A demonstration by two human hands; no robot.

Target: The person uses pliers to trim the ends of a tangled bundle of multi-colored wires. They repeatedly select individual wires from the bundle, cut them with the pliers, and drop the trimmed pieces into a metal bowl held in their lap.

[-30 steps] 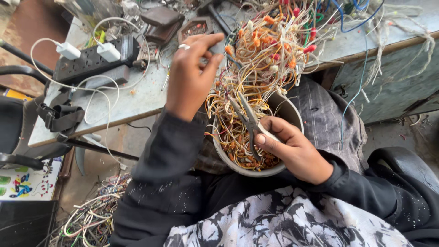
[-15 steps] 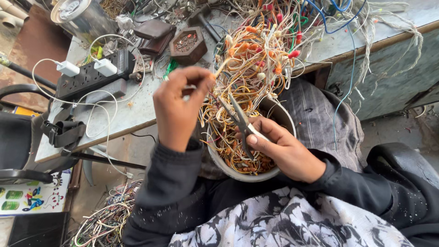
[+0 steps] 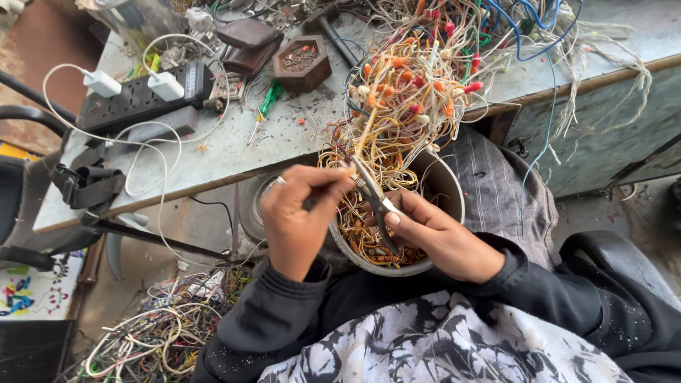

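My left hand (image 3: 301,216) pinches a thin wire (image 3: 347,177) between thumb and fingers, just left of a round bowl (image 3: 447,195) on my lap filled with cut wire pieces. My right hand (image 3: 440,237) grips a pair of dark cutters (image 3: 372,195) over the bowl, its jaws at the wire by my left fingertips. A big tangle of thin wires with orange and red end caps (image 3: 411,92) hangs from the table edge down to the bowl.
The grey table (image 3: 234,152) holds a black power strip (image 3: 138,103) with two white plugs, a hexagonal wooden dish (image 3: 301,64) and a green screwdriver (image 3: 268,101). More wire scraps (image 3: 152,333) lie on the floor at the left. A dark chair (image 3: 21,184) stands left.
My left hand has come down from the table-top tangle to the bowl's rim. The right hand with the cutters stayed over the bowl; the view shifted slightly.
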